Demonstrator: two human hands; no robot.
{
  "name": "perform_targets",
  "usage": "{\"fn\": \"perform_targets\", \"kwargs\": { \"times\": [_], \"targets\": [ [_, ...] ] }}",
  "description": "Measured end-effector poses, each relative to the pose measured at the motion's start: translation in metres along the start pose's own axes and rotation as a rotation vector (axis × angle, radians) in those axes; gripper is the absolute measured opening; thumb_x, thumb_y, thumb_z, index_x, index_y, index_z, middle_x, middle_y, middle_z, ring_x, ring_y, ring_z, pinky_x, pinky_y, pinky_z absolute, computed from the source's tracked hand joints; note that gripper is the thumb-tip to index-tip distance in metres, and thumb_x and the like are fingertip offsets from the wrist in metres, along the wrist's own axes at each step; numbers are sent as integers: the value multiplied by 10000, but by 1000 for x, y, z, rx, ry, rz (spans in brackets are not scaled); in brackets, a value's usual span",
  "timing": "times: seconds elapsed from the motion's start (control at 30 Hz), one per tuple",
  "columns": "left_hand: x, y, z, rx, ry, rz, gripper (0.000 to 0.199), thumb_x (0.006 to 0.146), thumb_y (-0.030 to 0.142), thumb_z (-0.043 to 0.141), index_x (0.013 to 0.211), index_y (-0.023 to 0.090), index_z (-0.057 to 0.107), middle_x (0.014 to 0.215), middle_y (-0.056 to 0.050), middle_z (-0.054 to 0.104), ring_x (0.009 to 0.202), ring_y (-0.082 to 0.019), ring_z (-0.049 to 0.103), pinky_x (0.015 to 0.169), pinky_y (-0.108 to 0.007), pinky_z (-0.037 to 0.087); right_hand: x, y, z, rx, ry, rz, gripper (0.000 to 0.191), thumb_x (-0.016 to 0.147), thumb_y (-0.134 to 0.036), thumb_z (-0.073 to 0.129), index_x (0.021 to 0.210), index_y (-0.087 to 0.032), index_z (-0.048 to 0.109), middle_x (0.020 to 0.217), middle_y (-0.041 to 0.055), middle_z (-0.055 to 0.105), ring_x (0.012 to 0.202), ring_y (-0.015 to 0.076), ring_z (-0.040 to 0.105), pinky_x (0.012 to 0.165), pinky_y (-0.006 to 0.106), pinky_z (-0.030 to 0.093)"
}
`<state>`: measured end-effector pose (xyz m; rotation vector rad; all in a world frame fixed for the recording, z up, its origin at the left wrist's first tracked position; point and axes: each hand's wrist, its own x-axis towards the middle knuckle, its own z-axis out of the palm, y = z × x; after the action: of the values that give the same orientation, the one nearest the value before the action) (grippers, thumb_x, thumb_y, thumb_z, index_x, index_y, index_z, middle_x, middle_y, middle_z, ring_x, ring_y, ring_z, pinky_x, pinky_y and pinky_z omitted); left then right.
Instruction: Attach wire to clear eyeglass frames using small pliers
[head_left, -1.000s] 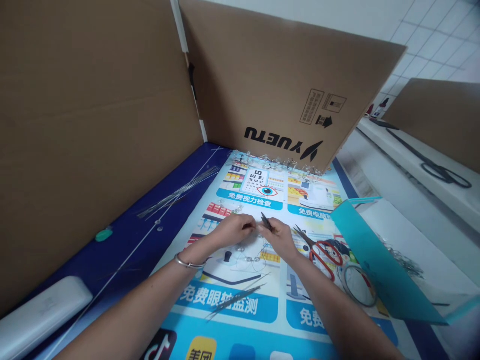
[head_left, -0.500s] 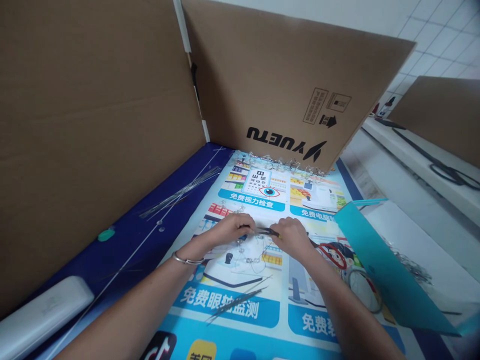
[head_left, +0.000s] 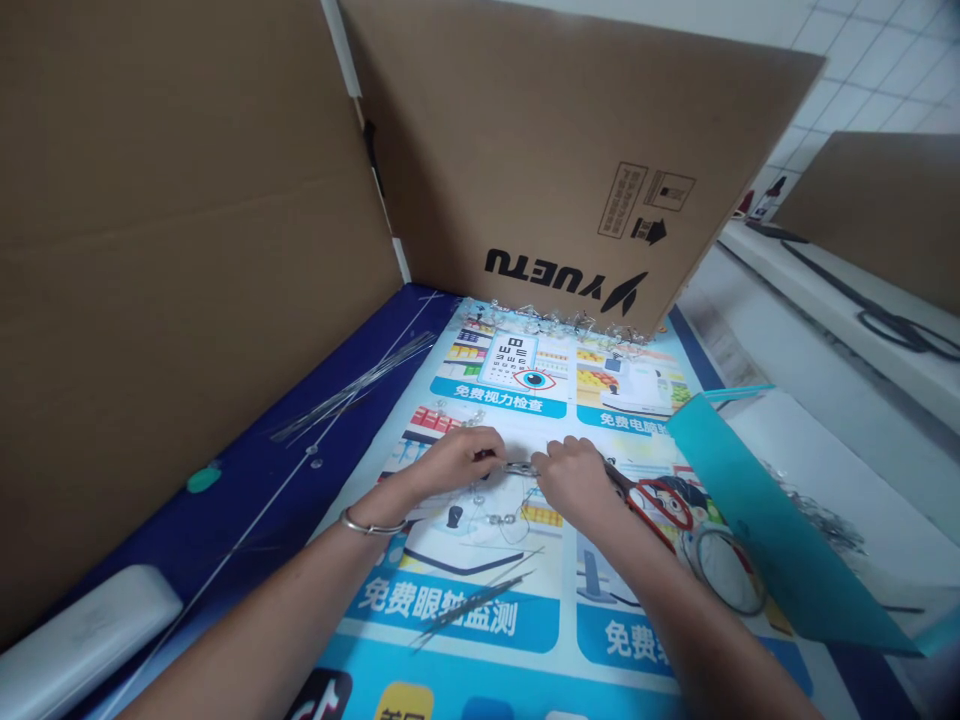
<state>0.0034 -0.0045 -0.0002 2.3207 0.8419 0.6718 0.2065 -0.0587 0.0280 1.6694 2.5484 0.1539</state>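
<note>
In the head view, the slim metal tool (head_left: pixel 519 467), probably small pliers, is held in the right hand (head_left: pixel 574 478), with the fingers wrapped tightly around it and its handles hidden. A second ago it was pointed upward and away; now it is laid level, its tip brought up to the left hand (head_left: pixel 459 460). There the fingers are drawn into a narrow pinch; whether something fine is caught between them cannot be told. By this turn, the work is judged to be brought to a point where a small piece could be gripped from both sides. The scissors (head_left: pixel 664 505) are now partly covered by the right hand and forearm.

Clear beads (head_left: pixel 502 519) and thin wire are left just below the hands, so little room is offered there. Nearer the body, loose wire lengths (head_left: pixel 476 605) are spread on the printed sheet (head_left: pixel 525 660). To the right, movement is bounded by the wire coil (head_left: pixel 729 572) and the teal box (head_left: pixel 780 530); at the far edge, by the cardboard panel (head_left: pixel 585 150). More open room is found leftward, on the blue tabletop (head_left: pixel 255 470).
</note>
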Motion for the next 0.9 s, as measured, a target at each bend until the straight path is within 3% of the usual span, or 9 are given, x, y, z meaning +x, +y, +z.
{"fn": "perform_targets", "kwargs": {
  "times": [0.9],
  "targets": [
    [0,6,12,13,94,-114,46,720,158,527,679,156,547,642,21,570,592,-92,497,555,-198,356,-4,-14,-9,-59,-32,85,122,796,-150,477,825,-169,594,828,109,591,822,237,512,686,357,310]
  ]
}}
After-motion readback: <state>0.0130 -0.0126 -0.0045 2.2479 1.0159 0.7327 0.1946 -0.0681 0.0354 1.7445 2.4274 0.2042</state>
